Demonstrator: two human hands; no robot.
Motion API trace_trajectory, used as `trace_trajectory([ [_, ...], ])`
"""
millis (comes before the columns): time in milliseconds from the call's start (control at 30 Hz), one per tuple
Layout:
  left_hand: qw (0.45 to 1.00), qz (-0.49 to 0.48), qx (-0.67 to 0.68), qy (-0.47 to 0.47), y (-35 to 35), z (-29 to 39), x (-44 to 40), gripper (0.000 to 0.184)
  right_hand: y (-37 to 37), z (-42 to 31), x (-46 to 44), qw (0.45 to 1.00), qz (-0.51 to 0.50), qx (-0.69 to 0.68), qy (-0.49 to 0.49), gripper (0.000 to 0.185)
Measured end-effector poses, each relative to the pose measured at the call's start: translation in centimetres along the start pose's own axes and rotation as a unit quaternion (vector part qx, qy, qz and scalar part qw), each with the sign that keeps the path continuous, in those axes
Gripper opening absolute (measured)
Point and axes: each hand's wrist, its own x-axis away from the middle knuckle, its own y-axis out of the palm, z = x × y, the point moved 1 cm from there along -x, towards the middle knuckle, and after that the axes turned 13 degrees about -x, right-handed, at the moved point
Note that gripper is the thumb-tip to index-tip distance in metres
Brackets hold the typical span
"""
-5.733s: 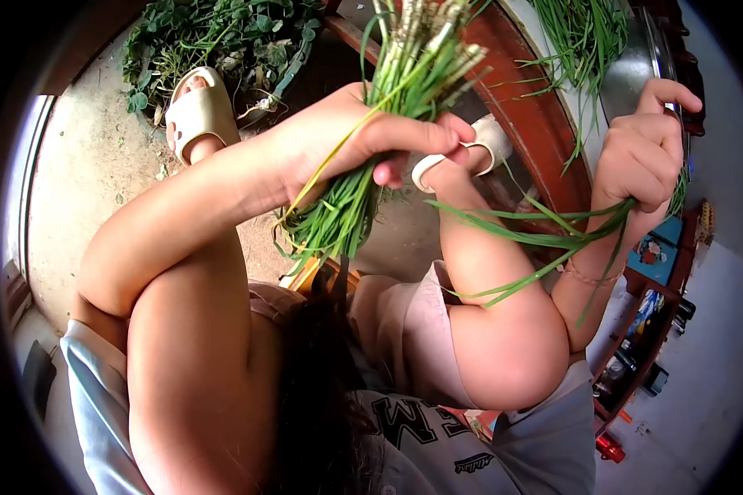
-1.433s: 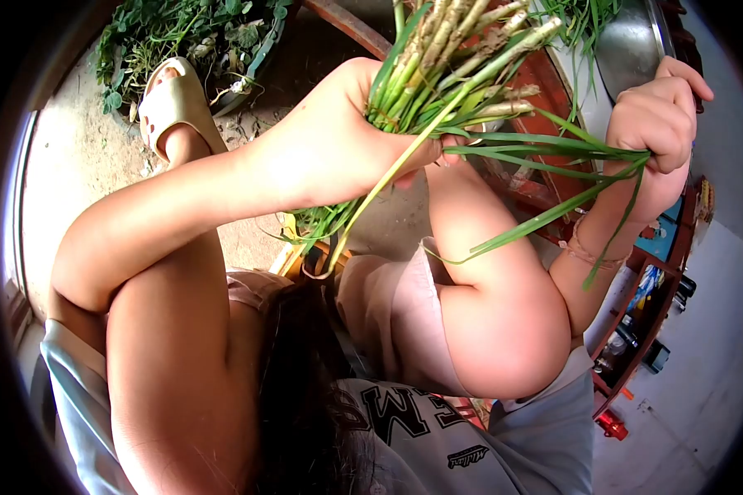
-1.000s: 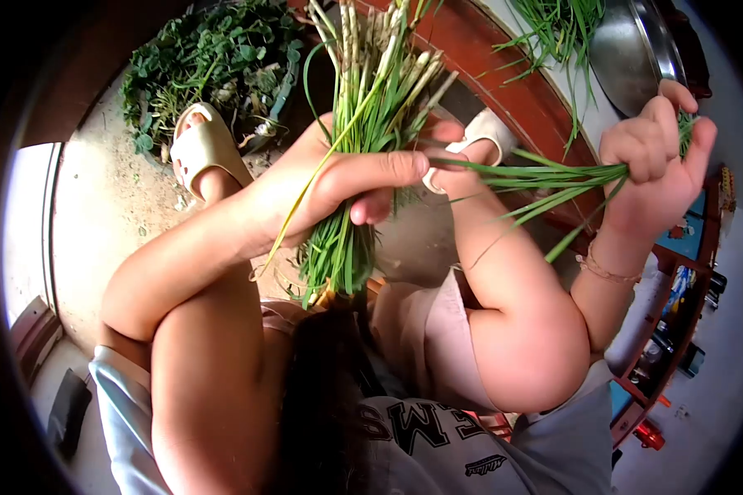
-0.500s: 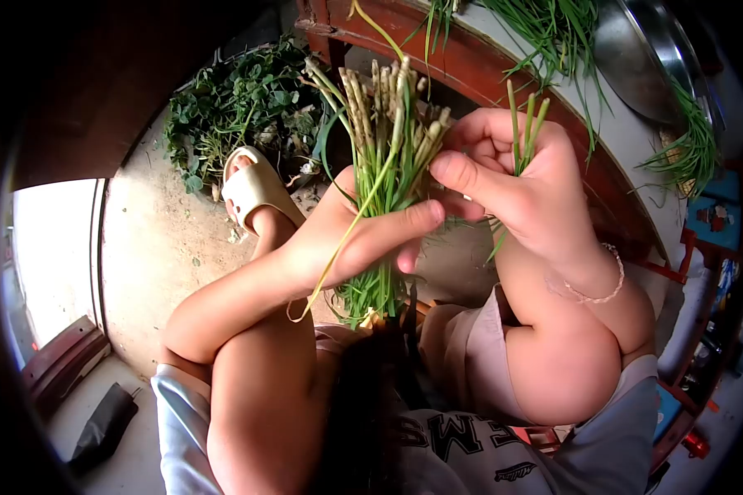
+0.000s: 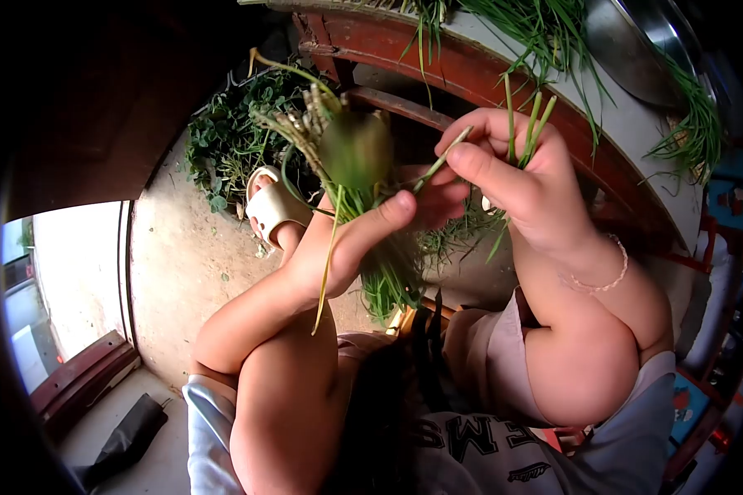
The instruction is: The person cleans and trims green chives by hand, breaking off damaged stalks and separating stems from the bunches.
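Observation:
My left hand (image 5: pixel 338 247) is wrapped round a thick bunch of garlic chives (image 5: pixel 351 169), its pale cut ends up and tilted to the left, the green leaves hanging below. Part of the bunch is smeared by motion. Between the thumb and forefinger of my right hand (image 5: pixel 528 186) a single chive stalk (image 5: pixel 447 155) is pinched, slanting down to the bunch. A few more chive stalks (image 5: pixel 530 132) poke up out of the same hand, held behind the thumb.
A red-edged table (image 5: pixel 470 54) curves across the top, bearing loose chives (image 5: pixel 537 29) and a metal basin (image 5: pixel 636 54). Leafy greens (image 5: pixel 239 132) lie heaped on the floor (image 5: pixel 177 264) near my slippered foot (image 5: pixel 272 206). A dark object (image 5: pixel 128 433) rests at lower left.
The bunch in my left hand has tilted left and moved slightly away from my right hand. A single stalk now shows drawn out between my right thumb and forefinger.

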Motion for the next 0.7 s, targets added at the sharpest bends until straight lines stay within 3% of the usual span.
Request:
trace_trajectory([
  [100, 0.994, 0.074, 0.082, -0.012, 0.1, 0.3, 0.2, 0.040, -0.2, -0.8, 0.2, 1.000, 0.016, -0.004, -0.009, 0.008],
  [133, 0.992, 0.127, -0.006, -0.015, -0.6, -0.2, 0.2, 0.037, -0.4, -1.0, 0.2, 1.000, 0.021, -0.005, -0.012, 0.008],
  [233, 0.975, 0.213, 0.043, -0.054, -2.0, 0.4, -0.1, 0.033, -0.8, -1.2, 0.2, 0.996, 0.076, 0.024, -0.049, 0.008],
  [333, 0.923, 0.361, 0.122, -0.050, -4.9, -0.4, 0.0, 0.023, -1.2, -1.5, 0.1, 0.994, 0.081, 0.040, -0.054, 0.010],
  [400, 0.902, 0.391, 0.176, -0.048, -5.9, -0.5, 0.3, 0.014, -1.3, -1.7, 0.2, 0.995, 0.080, 0.040, -0.044, 0.010],
  [467, 0.936, 0.292, 0.196, -0.012, -7.8, -0.8, 1.0, 0.016, -1.3, -1.6, 0.3, 0.996, 0.092, 0.010, -0.017, 0.009],
  [500, 0.935, 0.294, 0.196, -0.010, -8.0, -0.8, 0.8, 0.016, -1.2, -1.6, 0.3, 0.996, 0.090, 0.010, -0.017, 0.009],
  [700, 0.905, 0.320, 0.266, 0.085, -8.7, -0.8, 1.2, 0.035, -1.7, -2.8, 0.1, 0.982, 0.171, -0.024, -0.076, 0.007],
])
